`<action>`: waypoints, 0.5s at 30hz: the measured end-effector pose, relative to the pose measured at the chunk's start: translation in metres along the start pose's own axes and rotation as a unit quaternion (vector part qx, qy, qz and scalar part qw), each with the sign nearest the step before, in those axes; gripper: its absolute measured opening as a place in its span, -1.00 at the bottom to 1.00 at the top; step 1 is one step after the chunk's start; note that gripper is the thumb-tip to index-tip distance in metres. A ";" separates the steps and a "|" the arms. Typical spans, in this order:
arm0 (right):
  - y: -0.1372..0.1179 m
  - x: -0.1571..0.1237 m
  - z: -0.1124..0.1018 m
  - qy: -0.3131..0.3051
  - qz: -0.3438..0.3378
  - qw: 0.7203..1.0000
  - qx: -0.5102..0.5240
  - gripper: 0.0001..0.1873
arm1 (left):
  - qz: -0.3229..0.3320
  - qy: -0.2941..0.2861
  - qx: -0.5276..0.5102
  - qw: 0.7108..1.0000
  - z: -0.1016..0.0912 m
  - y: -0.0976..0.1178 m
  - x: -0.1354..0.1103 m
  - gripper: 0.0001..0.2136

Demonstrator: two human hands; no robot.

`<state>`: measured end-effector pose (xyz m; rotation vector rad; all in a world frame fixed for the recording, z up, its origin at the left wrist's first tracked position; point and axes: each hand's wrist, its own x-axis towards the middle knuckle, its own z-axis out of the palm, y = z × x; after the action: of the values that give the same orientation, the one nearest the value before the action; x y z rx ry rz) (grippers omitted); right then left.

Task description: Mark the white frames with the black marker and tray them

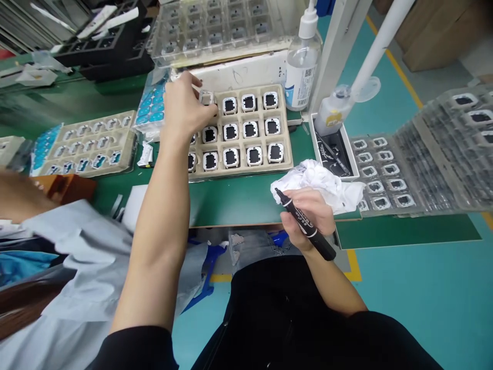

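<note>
My left hand [188,103] reaches over the back left of a beige compartment tray [241,170]. Its thumb and fingers grip a small square silver watch case [207,97] by its edges. Rows of similar metal cases with black centres, such as one case [230,131], sit in the tray's pockets; my forearm hides part of the left side. In front of the tray's right end, my right hand [310,216] is closed around a black marker pen [306,224], uncapped, its tip pointing up and left. A crumpled white cloth [319,182] lies just behind that hand.
A pump bottle [302,67] stands behind the tray near a white post [341,41]. The white box [352,167] holds a smaller bottle [333,110]. Stacked clear trays [435,154] stand right. At left are another parts tray [92,136] and a co-worker's grey sleeve [88,257].
</note>
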<state>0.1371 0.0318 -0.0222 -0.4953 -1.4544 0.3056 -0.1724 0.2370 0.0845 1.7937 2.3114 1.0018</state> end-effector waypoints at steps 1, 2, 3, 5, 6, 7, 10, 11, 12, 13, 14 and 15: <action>0.000 0.000 0.000 -0.001 -0.003 1.000 -0.001 -0.70 | 0.000 0.009 -0.024 1.000 -0.002 0.005 -0.005 -0.27; 0.000 0.000 0.001 -0.002 -0.007 1.000 0.002 -0.70 | 0.005 0.019 -0.059 0.998 -0.004 0.009 -0.012 -0.22; 0.000 0.000 0.001 -0.004 -0.009 1.000 0.008 -0.70 | 0.015 0.030 -0.102 0.994 -0.006 0.013 -0.022 -0.21; -0.001 0.000 0.002 -0.007 -0.007 1.000 0.028 -0.70 | 0.059 0.058 -0.209 0.974 -0.010 0.019 -0.052 -0.34; -0.001 -0.001 0.003 -0.005 -0.002 0.999 0.037 -0.71 | 0.091 0.069 -0.269 0.956 -0.011 0.022 -0.072 -0.43; -0.001 -0.001 0.003 0.000 0.007 0.999 0.042 -0.72 | 0.116 0.065 -0.329 0.935 -0.011 0.024 -0.095 -0.46; -0.003 -0.003 0.003 0.026 0.038 0.999 0.027 -0.77 | 0.103 -0.014 -0.469 0.877 -0.006 0.030 -0.171 -0.41; -0.004 -0.004 0.003 0.031 0.050 0.998 0.017 -0.78 | 0.068 -0.053 -0.497 0.863 -0.003 0.032 -0.194 -0.43; -0.005 -0.004 0.003 0.032 0.064 0.997 0.008 -0.80 | 0.035 -0.077 -0.522 0.849 0.001 0.034 -0.215 -0.45; -0.006 -0.004 0.002 0.031 0.079 0.996 0.002 -0.81 | 0.002 -0.097 -0.538 0.837 0.005 0.035 -0.232 -0.44; -0.007 -0.004 0.003 0.029 0.095 0.995 -0.003 -0.81 | -0.026 -0.114 -0.549 0.828 0.009 0.037 -0.246 -0.42; -0.009 -0.004 0.003 0.028 0.110 0.993 -0.006 -0.82 | -0.045 -0.125 -0.559 0.819 0.013 0.038 -0.256 -0.39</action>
<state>0.1330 0.0226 -0.0213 -0.6713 -1.3493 0.4548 -0.0508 0.0211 0.0070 1.1555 1.1213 1.5050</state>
